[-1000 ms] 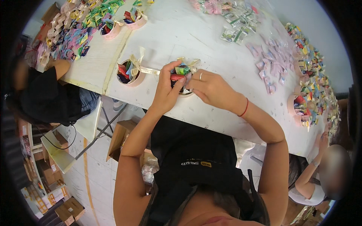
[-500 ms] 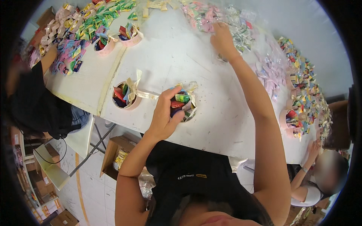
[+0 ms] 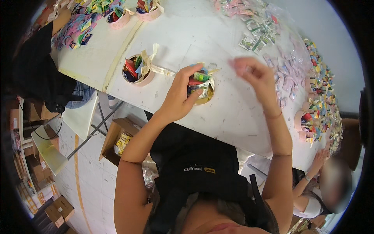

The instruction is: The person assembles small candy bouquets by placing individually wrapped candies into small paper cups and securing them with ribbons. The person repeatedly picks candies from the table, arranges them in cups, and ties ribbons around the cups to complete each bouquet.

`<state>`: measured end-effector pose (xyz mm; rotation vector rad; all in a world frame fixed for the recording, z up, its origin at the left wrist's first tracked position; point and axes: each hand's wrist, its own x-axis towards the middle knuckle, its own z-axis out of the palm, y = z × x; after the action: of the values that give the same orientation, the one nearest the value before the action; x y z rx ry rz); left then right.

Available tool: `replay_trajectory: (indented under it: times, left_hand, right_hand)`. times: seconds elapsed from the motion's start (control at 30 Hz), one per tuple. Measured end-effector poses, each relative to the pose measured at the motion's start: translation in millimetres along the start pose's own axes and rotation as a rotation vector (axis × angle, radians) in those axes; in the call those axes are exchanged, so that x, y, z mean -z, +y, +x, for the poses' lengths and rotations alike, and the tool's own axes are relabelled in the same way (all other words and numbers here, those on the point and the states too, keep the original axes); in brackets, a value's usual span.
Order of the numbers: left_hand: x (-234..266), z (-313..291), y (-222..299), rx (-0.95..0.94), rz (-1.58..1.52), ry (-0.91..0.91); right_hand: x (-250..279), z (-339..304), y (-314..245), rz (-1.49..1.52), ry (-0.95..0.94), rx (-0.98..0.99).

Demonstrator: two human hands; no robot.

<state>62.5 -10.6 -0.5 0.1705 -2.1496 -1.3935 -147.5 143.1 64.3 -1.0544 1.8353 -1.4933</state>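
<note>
My left hand (image 3: 176, 95) curls around the near side of a round gift box (image 3: 210, 93) with a gold inside. Small wrapped packets in green, red and white (image 3: 201, 76) fill that box, and the thumb presses on them. A pale ribbon (image 3: 161, 71) runs from beside this hand to a second round pink box (image 3: 147, 80), which holds red, green and dark packets. To the right, my right hand (image 3: 255, 76) hovers over the white table (image 3: 226, 113). Its fingers are bent and smeared by motion, and whether they hold anything is unclear.
Green-and-white packets (image 3: 259, 33), pink packets (image 3: 233, 7) and pale purple packets (image 3: 286, 78) lie at the far right. Filled boxes (image 3: 300, 121) crowd the right edge, near another person's hand (image 3: 319, 158). A person in black (image 3: 43, 74) works at the left. A cardboard carton (image 3: 111, 142) stands below.
My right hand has come back from the far packets toward me. My left hand stays at the same box. The whole view has shifted, so the table sits higher in the picture.
</note>
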Motion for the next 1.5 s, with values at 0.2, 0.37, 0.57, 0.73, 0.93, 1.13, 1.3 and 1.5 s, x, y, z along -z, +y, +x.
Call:
replay_trajectory:
  times: [0.2,0.37,0.57,0.73,0.93,1.13,1.3,1.5]
  left_hand:
    - [4.1,-0.4,4.5,0.039,-0.027,-0.007]
    - [17.1,-1.4,2.2,0.075,-0.064,-0.01]
    - [23.2,-2.3,6.3,0.053,-0.035,-0.035]
    - [3.2,-0.2,0.3,0.024,0.004,0.14]
    - [11.8,2.4,2.0,-0.003,0.116,0.133]
    - [9.3,8.6,6.8,-0.042,0.108,0.115]
    - [11.8,4.0,4.4,-0.008,0.107,0.114]
    - [8.1,3.2,4.1,-0.006,0.092,0.111]
  right_hand:
    - [-43.5,-18.4,-2.9,0.208,-0.392,-0.142]
    - [-59.2,0.9,-1.8,-0.349,-0.38,0.387]
    - [-77.1,3.6,10.9,-0.336,-0.198,0.271]
    - [-72.9,82.8,18.5,0.018,-0.098,0.46]
    - [-130.8,323.2,65.4,-0.486,0.155,0.571]
    - [-146.5,419.2,70.0,-1.029,0.043,0.432]
    - [-130.5,355.8,74.4,-1.171,0.084,0.503]
    - [-75.1,190.3,52.4,-0.949,-0.09,0.596]
